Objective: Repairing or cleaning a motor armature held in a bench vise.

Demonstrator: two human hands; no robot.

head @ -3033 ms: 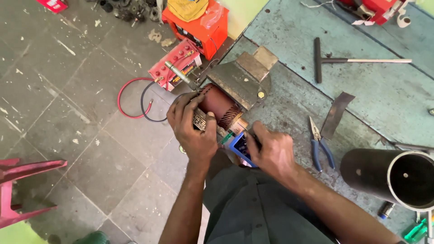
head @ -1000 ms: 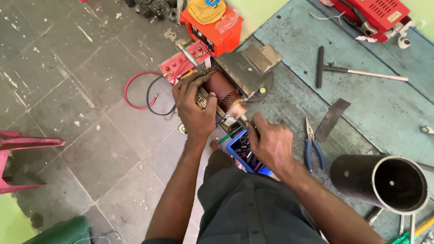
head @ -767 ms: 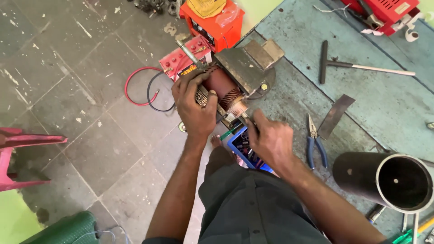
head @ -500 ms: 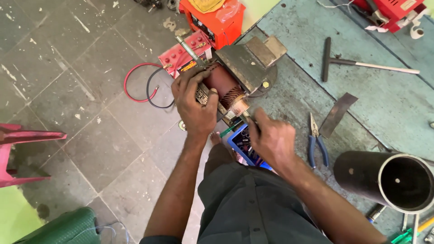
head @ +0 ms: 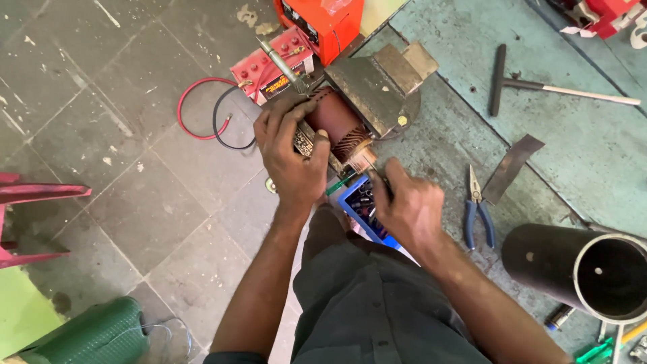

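A reddish-brown motor armature [head: 335,120] with copper windings is clamped in a grey bench vise [head: 369,86] at the edge of the blue-green workbench [head: 579,141]. My left hand [head: 290,152] wraps around the armature's near end. My right hand [head: 406,202] is closed just right of the armature's copper end, fingers pinched on a small tool whose tip I cannot make out. A blue tray [head: 364,207] of small parts lies under both hands.
Blue-handled pliers [head: 474,209] and a flat metal strip [head: 510,168] lie right of my hand. A hammer [head: 539,84] rests further back. A wide black pipe [head: 579,273] lies at the right. A red battery [head: 273,64] with red and black cables sits on the tiled floor.
The view has shifted slightly. Both hands stay on the armature and at its end, with only small finger movements.
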